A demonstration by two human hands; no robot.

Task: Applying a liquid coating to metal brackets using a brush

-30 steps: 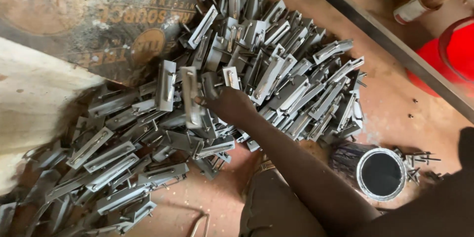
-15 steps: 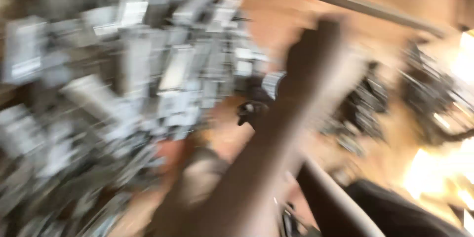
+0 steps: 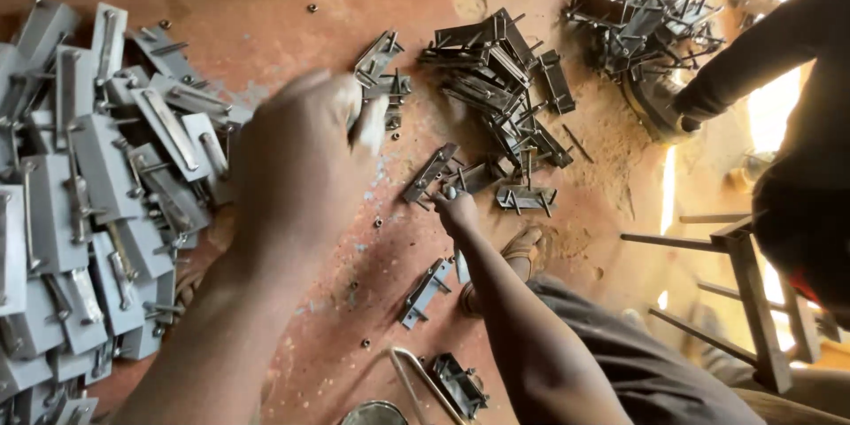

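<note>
My left hand (image 3: 297,168) hovers blurred over the reddish floor, just right of a big heap of grey metal latch plates (image 3: 88,195). Its fingers are curled around a pale grey metal piece (image 3: 368,124). My right hand (image 3: 458,210) rests lower on the floor, fingers pinched on a small pin or bolt (image 3: 449,192). It sits among loose dark latch parts (image 3: 431,173), below a pile of dark metal latches (image 3: 496,71). My right forearm runs in from the bottom edge.
Another heap of dark latches (image 3: 637,9) lies at the top right, with another person's dark sleeve (image 3: 753,62) reaching toward it. A wooden stool (image 3: 744,301) stands at right. Loose nuts (image 3: 378,222) dot the floor. A round tin's rim (image 3: 372,412) shows at the bottom.
The view has swung right, away from the grey heap. My left hand has come off the heap with a grey piece. My right hand now rests among the dark parts.
</note>
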